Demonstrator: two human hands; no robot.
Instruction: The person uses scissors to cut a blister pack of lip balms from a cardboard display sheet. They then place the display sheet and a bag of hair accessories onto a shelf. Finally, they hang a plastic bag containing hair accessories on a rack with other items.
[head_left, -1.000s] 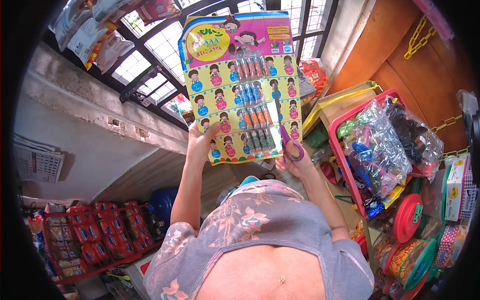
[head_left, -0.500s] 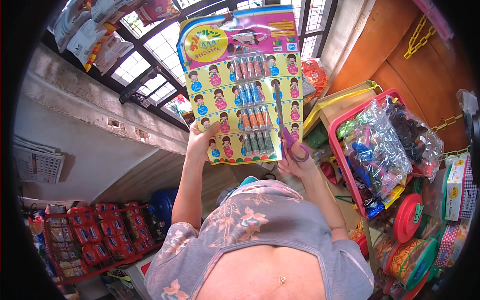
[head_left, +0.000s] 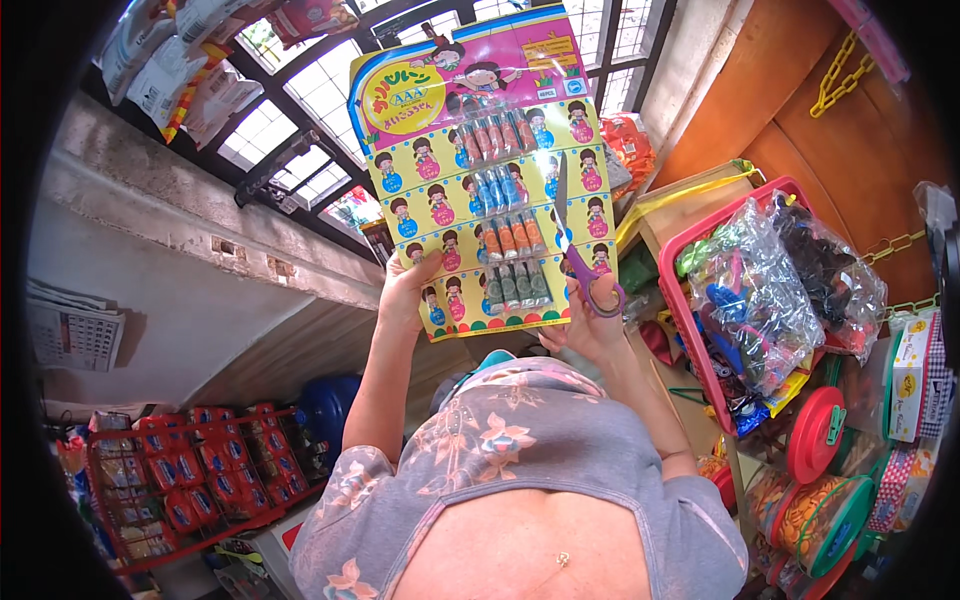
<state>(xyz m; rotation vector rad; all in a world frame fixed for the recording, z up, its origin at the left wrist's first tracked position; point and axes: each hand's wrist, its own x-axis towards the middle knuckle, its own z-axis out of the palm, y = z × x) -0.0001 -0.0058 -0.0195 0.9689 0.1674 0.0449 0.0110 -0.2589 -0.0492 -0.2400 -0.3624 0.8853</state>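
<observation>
Held up before me is a yellow and pink display card (head_left: 465,270) printed with cartoon children. Several small tubes (head_left: 510,240) in red, blue, orange and green sit in rows down its middle. My left hand (head_left: 405,290) grips the card's lower left edge, thumb on the front. Purple-handled scissors (head_left: 577,265) are in my right hand (head_left: 590,325), fingers around the handle loops. Their blades point up and lie over the right part of the card, beside the tubes; whether they touch it I cannot tell.
A pink basket (head_left: 668,270) of plastic-wrapped goods stands at right, above round tubs with a red lid (head_left: 815,435). A red wire rack (head_left: 200,460) of snack packs is at lower left. Snack bags (head_left: 170,90) hang by the barred window (head_left: 300,150).
The card has tilted slightly and its top has shifted left. The scissors now show their blades more broadly, and my right hand has turned a little.
</observation>
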